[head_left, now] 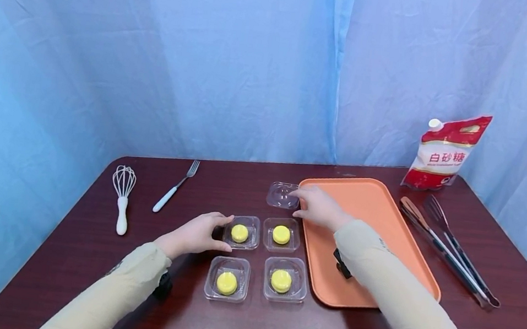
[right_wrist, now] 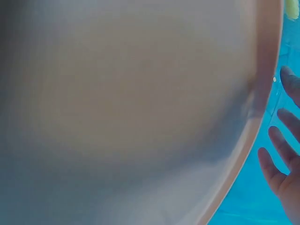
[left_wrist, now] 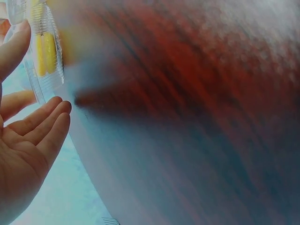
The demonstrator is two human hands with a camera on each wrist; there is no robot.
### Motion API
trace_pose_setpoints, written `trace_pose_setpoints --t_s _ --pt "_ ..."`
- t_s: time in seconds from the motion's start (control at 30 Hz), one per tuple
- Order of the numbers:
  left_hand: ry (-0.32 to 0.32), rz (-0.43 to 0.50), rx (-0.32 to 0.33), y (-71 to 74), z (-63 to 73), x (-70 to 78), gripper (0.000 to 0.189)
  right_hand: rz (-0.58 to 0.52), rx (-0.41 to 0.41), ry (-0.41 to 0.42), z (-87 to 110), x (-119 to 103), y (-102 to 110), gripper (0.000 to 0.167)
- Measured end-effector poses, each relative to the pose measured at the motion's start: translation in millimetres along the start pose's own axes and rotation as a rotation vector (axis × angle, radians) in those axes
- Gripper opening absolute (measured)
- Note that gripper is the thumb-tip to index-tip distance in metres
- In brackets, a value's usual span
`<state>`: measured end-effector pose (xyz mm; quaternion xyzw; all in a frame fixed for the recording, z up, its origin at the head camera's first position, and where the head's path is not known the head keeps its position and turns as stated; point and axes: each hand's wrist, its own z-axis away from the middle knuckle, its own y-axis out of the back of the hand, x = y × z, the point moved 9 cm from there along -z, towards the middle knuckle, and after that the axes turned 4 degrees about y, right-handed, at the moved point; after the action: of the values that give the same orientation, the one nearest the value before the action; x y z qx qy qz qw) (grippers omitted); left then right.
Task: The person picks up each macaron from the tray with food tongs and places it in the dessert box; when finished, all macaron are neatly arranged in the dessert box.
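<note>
In the head view my left hand [head_left: 202,232] is at the left side of a clear plastic box [head_left: 248,243] with a round yellow sweet [head_left: 239,233] inside. Its thumb and index finger hold the box edge, while the other fingers [left_wrist: 51,129] extend loosely. Three similar boxes hold a yellow sweet each: one to the right [head_left: 281,234], two nearer, left [head_left: 227,283] and right [head_left: 281,281]. At the back lies a clear plastic piece [head_left: 279,199], perhaps a lid or empty box. My right hand [head_left: 320,207] reaches to its right edge, fingers spread apart in the right wrist view.
An orange tray [head_left: 374,196] lies under the right forearm. Tongs [head_left: 457,251] lie to its right, with a red and white sugar pouch [head_left: 445,152] behind. A whisk [head_left: 123,199] and a fork [head_left: 175,189] lie at the left. Blue curtains [head_left: 237,61] stand behind the table.
</note>
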<state>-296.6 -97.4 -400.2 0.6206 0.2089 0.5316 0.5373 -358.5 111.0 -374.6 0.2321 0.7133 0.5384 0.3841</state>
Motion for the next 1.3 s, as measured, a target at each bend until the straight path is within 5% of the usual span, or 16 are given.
trace_pose_setpoints --t_s 0.8,1.3 --pt "-0.021 -0.009 0.011 -0.4 1.5 0.9 0.073 0.043 -0.018 -0.033 -9.0 -1.6 -9.6 0.029" --pt "-0.030 -0.016 0.010 -1.4 1.3 0.7 0.074 -0.069 0.168 -0.018 -7.9 -3.3 8.7 0.014"
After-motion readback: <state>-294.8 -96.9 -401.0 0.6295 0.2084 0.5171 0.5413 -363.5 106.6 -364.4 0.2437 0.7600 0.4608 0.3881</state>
